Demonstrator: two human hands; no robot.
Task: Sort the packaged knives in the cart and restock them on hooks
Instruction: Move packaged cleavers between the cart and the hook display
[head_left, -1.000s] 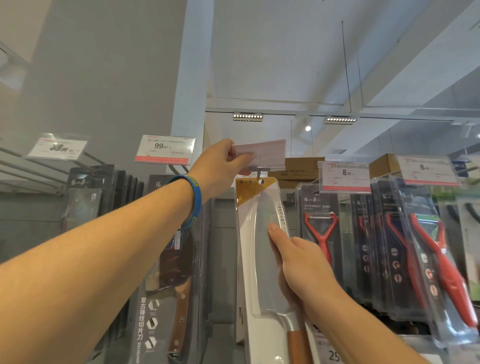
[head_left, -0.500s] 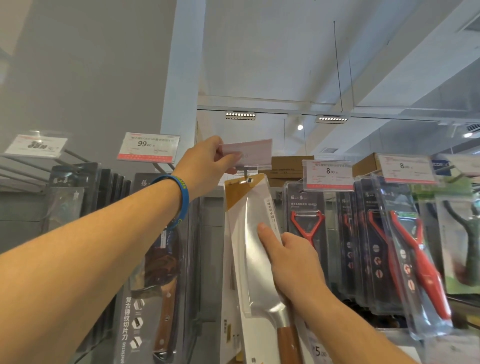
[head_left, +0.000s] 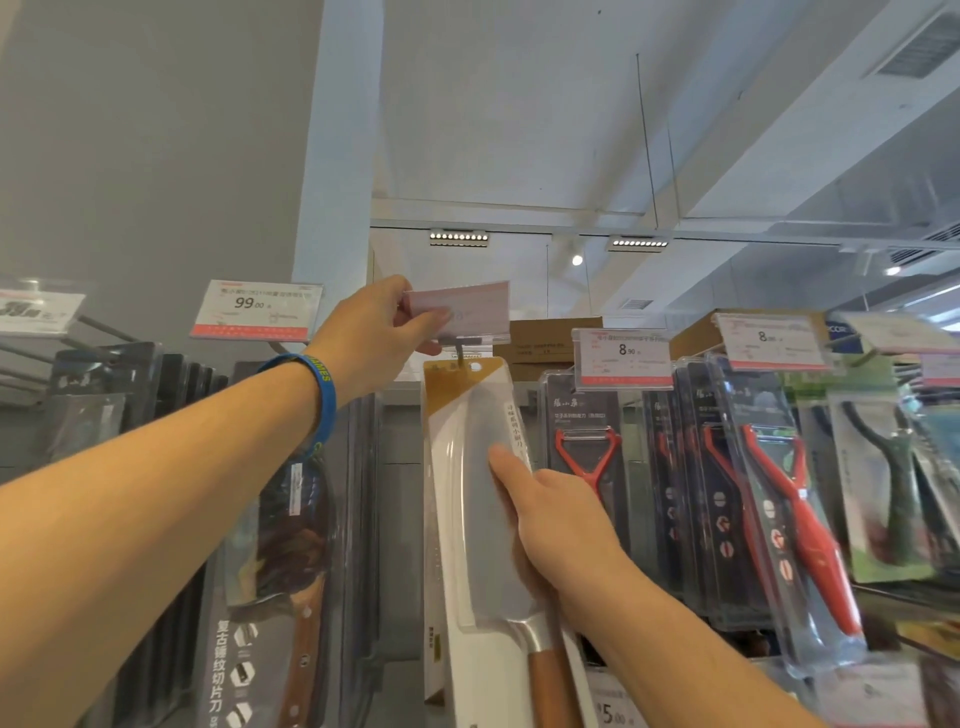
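Starts far left with a 99.00 price tag (head_left: 257, 312) over a row of hanging dark knife packs (head_left: 275, 571). Reaches up with the left hand (head_left: 371, 338), blue wristband (head_left: 319, 395) on the wrist, and pinches the pale price label (head_left: 467, 306) between thumb and fingers, held tipped upward. Shows the hook (head_left: 460, 353) just beneath that label, right at the top edge of the packaged cleaver (head_left: 467, 493). Looks as if the hook tip meets the pack's hanging hole, though hard to tell whether through it or only against it. Holds the packaged cleaver upright in the right hand (head_left: 566, 525), gripped around its right edge near the middle, index finger stretched flat up the clear blister over the blade, wooden handle pointing down. Finds red peelers (head_left: 587, 457) hanging just beside on the right, under an 8.90 tag (head_left: 621, 358), with more of them further right and cardboard boxes (head_left: 550, 338) behind, above the display.
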